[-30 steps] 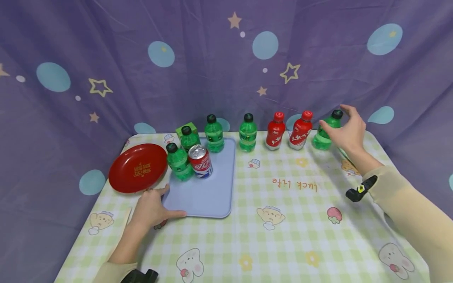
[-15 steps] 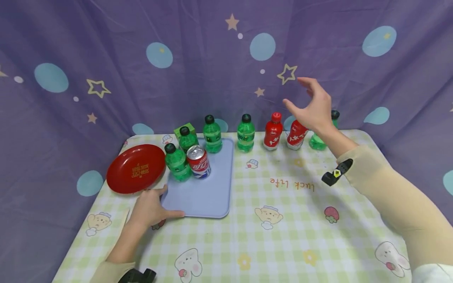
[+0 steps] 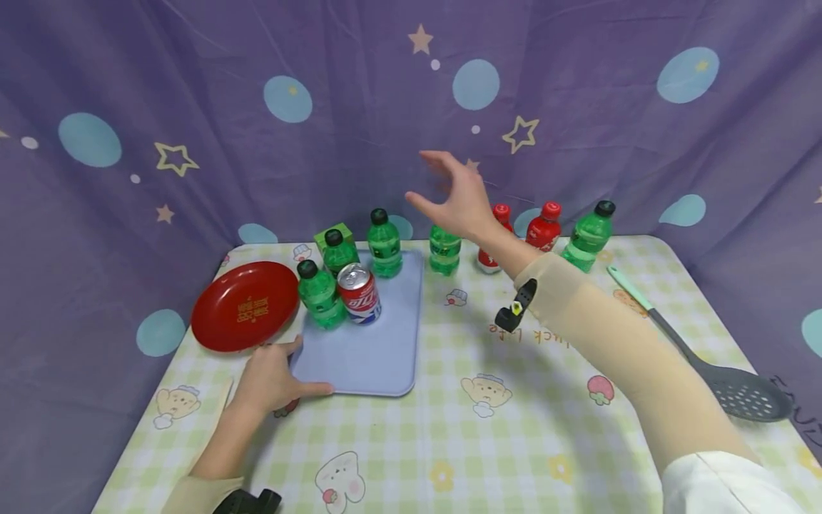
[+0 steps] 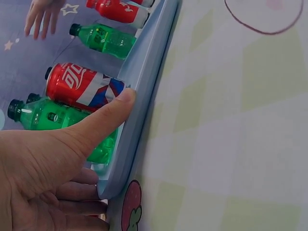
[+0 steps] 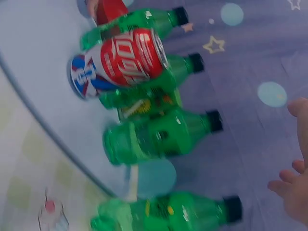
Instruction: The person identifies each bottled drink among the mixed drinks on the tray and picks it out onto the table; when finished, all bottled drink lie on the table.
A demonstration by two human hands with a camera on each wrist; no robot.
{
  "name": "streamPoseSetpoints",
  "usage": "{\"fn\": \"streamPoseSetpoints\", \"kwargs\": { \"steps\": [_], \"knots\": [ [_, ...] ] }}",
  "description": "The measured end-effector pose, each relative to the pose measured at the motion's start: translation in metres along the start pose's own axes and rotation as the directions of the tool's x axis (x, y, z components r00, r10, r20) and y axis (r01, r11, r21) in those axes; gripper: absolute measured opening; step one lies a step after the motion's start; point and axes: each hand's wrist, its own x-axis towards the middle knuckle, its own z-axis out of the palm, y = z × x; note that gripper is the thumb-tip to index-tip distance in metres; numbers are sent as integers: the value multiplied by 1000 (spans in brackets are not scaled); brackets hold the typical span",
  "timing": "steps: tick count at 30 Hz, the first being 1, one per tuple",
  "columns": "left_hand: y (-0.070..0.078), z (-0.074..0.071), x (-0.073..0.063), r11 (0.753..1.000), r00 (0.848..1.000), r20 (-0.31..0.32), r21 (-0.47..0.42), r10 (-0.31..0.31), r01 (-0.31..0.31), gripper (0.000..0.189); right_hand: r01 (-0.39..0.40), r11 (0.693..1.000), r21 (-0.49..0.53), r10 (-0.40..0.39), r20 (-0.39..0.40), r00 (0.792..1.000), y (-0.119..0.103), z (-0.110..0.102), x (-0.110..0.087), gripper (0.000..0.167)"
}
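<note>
My left hand (image 3: 270, 375) holds the near left corner of the light blue tray (image 3: 379, 368), thumb along its front rim and fingers at its left side. In the left wrist view the thumb (image 4: 108, 113) lies on the rim. On the tray stand several green soda bottles (image 3: 385, 246), a red cola can (image 3: 359, 293) and a green box (image 3: 347, 232). My right hand (image 3: 459, 200) is in the air with thumb and fingers spread, nothing between them. It overlaps the top of a green bottle (image 3: 445, 253) standing right of the tray, hiding its cap.
A red plate (image 3: 244, 307) lies left of the tray. Two red bottles (image 3: 544, 227) and another green bottle (image 3: 589, 235) stand at the back right, the nearer red one partly behind my forearm. A slotted turner (image 3: 700, 368) with a mint handle lies at the right, partly hidden by the sleeve.
My right hand has left the far right green bottle, which stays standing, and moved left through the air past the red bottles. The left hand stays at the tray corner.
</note>
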Motion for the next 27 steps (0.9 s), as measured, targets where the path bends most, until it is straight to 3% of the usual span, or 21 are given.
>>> {"fn": "streamPoseSetpoints", "kwargs": {
  "steps": [7, 13, 18, 27],
  "knots": [
    [-2, 0, 1, 1000, 1000, -17, -5, 6, -7, 114, -57, 997, 43, 51, 122, 991, -1, 47, 5, 73],
    [-2, 1, 0, 1000, 1000, -23, -12, 11, -11, 114, -118, 991, 62, 105, 173, 979, 1, 77, 3, 74],
    [-1, 0, 0, 1000, 1000, -16, 7, 3, -3, 114, -148, 989, 31, 138, 212, 967, 3, 92, 2, 77],
    [1, 0, 3, 1000, 1000, -19, 15, 14, -14, 114, -175, 984, -20, 176, 179, 968, 7, 102, 2, 77]
  ]
}}
